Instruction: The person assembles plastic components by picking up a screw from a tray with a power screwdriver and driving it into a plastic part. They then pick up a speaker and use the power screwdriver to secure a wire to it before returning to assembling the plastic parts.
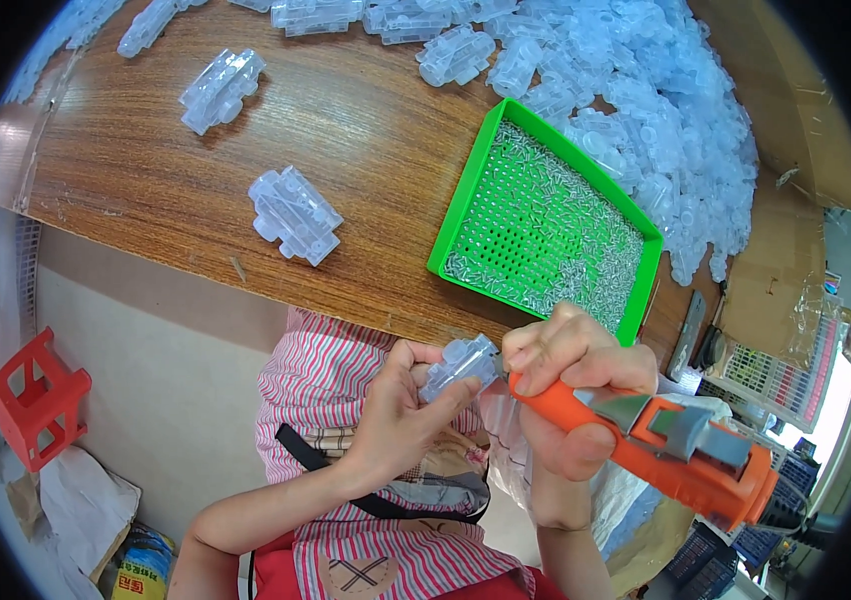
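Observation:
My left hand (398, 410) is closed round a clear plastic part (463, 368), held just off the table's front edge above my lap. In my right hand (574, 375) is an orange electric screwdriver (686, 462), gripped round its body with a metal lever on its side. The driver's tip points left at the plastic part and meets its right end; my fingers partly hide the contact. Just beyond my right hand lies a green perforated tray (453, 226) with many small silver screws (571, 215) spread in it.
Behind the tray rises a large heap of clear plastic parts (636, 110). Single parts lie on the wooden table (366, 150), one plastic piece (296, 215) near its front edge. A red stool (38, 400) stands on the floor at left. Cardboard (776, 240) borders the right.

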A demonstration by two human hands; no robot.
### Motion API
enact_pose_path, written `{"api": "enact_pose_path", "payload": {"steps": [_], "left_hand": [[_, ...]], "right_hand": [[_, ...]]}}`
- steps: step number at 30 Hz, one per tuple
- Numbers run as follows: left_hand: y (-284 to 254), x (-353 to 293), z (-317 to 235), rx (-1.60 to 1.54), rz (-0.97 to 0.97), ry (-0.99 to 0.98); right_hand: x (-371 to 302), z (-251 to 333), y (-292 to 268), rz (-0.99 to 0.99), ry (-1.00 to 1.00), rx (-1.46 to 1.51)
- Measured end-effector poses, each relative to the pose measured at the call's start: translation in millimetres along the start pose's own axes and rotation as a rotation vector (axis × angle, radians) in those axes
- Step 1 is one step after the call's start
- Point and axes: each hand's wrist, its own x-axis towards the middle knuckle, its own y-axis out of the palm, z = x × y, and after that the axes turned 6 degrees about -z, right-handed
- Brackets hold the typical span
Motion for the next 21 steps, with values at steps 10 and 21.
{"api": "enact_pose_path", "payload": {"steps": [10,21], "left_hand": [[-0.5,0.8,4.9,-0.004,0.017,0.063],[-14.4,-9.0,-36.7,-0.326,0.335,-0.394]], "right_hand": [[0.6,-2.3,0.7,-0.012,0.068,-0.002],[79.2,18.1,-39.5,-0.278,-0.053,0.111]]}}
